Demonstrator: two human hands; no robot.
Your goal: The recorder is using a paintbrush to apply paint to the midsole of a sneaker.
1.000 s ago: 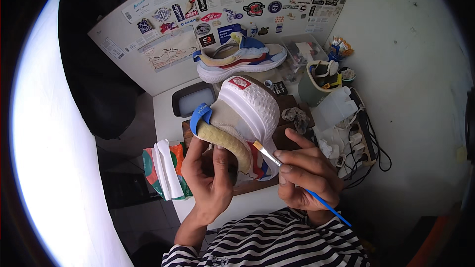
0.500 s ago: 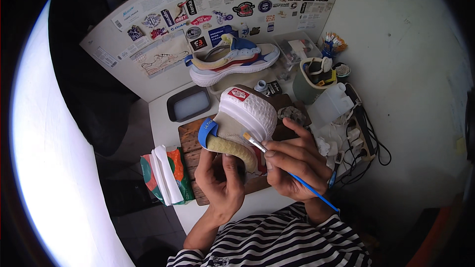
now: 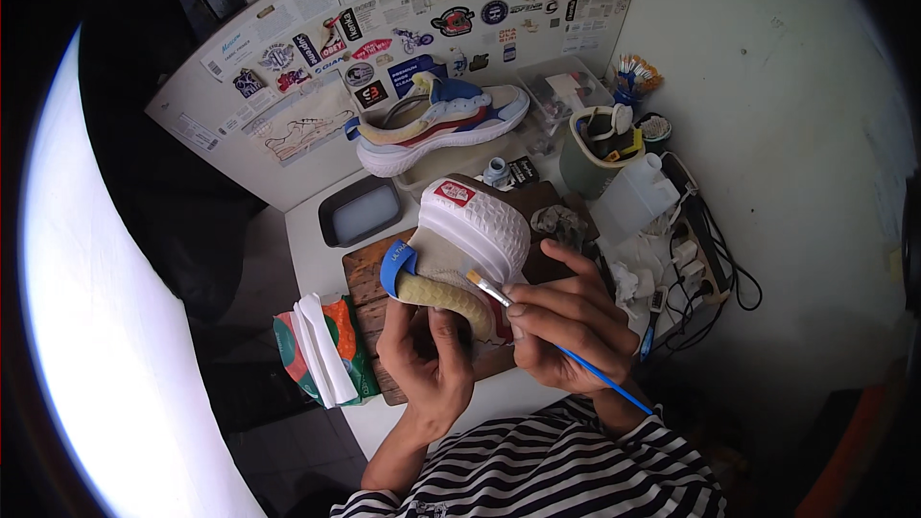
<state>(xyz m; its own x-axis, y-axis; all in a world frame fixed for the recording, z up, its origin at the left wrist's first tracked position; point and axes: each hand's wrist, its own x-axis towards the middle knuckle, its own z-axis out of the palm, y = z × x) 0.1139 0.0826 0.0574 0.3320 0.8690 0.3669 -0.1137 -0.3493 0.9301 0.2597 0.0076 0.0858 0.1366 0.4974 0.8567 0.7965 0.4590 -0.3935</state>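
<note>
Over the tabletop (image 3: 331, 267), left fingers (image 3: 445, 334) pinch the shoe (image 3: 480, 225) by its collar, heel facing upper left; right fingers (image 3: 568, 303) pinch a slanted brush (image 3: 492, 291), bristles upper left.

A white tabletop (image 3: 317, 273) carries a brown wooden board (image 3: 365, 278) across its middle. Toward the far left corner sits a dark rectangular tray (image 3: 326, 218) with pale liquid inside; at the left edge lies a soft pack of tissues (image 3: 323, 341). A greenish bin (image 3: 583, 173) stands toward the far right corner, a translucent bottle (image 3: 628, 199) beside it. Along the right edge lie a power strip (image 3: 713, 270), crumpled white paper (image 3: 628, 280) and a blue-handled tool (image 3: 649, 338).
</note>
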